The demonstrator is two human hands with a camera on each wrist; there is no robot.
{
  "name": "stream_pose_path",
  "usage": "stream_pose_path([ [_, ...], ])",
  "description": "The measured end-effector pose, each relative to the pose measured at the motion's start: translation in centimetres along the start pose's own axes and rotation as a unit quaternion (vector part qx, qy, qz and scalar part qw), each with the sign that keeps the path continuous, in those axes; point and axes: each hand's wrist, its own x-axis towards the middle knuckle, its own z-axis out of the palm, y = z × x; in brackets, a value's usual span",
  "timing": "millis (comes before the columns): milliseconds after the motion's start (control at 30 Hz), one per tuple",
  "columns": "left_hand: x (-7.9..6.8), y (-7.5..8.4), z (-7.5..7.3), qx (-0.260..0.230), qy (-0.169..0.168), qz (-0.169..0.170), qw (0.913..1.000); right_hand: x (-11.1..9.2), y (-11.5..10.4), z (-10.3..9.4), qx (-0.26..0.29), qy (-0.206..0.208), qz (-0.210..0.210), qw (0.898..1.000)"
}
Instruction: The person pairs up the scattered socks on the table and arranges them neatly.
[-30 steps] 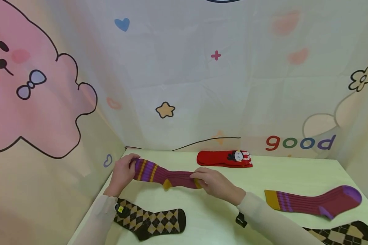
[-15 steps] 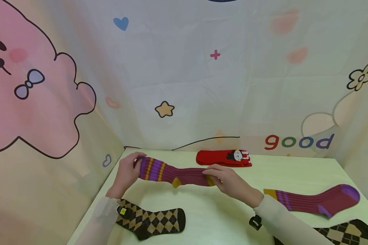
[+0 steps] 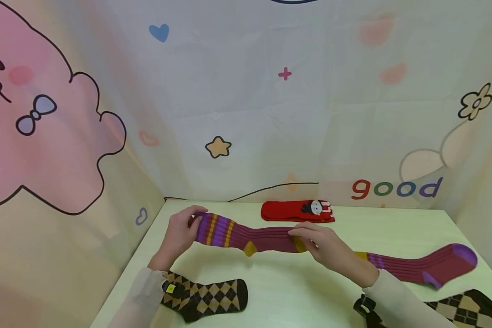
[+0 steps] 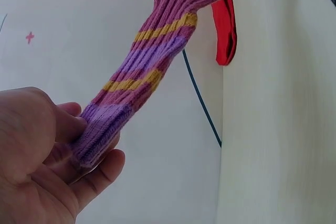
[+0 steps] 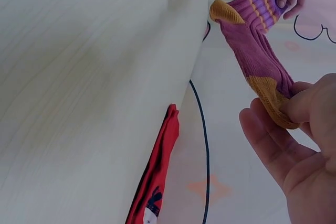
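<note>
A maroon ribbed sock (image 3: 270, 239) with purple and yellow stripes at the cuff is stretched level between both hands, above the table. My left hand (image 3: 180, 234) pinches its purple cuff, thumb on one side and fingers behind, as the left wrist view shows on the striped sock (image 4: 142, 66). The mustard toe is pinched by my right hand (image 3: 330, 250); in the right wrist view the thumb presses on the sock's toe (image 5: 269, 95). Its mustard heel points down. Another maroon sock (image 3: 422, 264), with purple toe and heel, lies at the right, its yellow cuff partly behind the right hand.
A red sock (image 3: 287, 211) with a cartoon figure lies by the back wall. One argyle sock (image 3: 213, 296) lies at front left, partly under the left wrist. Another argyle sock (image 3: 467, 310) is at front right, partly behind the right sleeve. Printed curtains enclose the pale table (image 3: 287, 282).
Both hands have moved to the right with the striped sock held between them. The right forearm now covers part of the other maroon sock's yellow cuff. The lying socks stay in place.
</note>
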Motion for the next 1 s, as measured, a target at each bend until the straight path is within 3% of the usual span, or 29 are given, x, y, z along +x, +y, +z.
stream_pose_path([
  [467,-0.6,2.6,1.1,-0.051,-0.052,-0.01,0.9973,-2.7,-0.7,-2.7,-0.014,-0.027,0.045,0.999],
  [700,-1.3,3.5,2.4,-0.07,-0.094,-0.011,0.993,-4.2,-1.0,-3.6,-0.009,-0.035,0.045,0.998],
  [900,-1.8,4.5,3.2,-0.087,-0.122,-0.007,0.9887,-5.8,-1.4,-4.2,-0.003,-0.051,0.072,0.996],
  [1000,-2.1,4.9,3.5,-0.091,-0.134,-0.012,0.9868,-6.7,-1.6,-4.5,-0.005,-0.041,0.07,0.997],
])
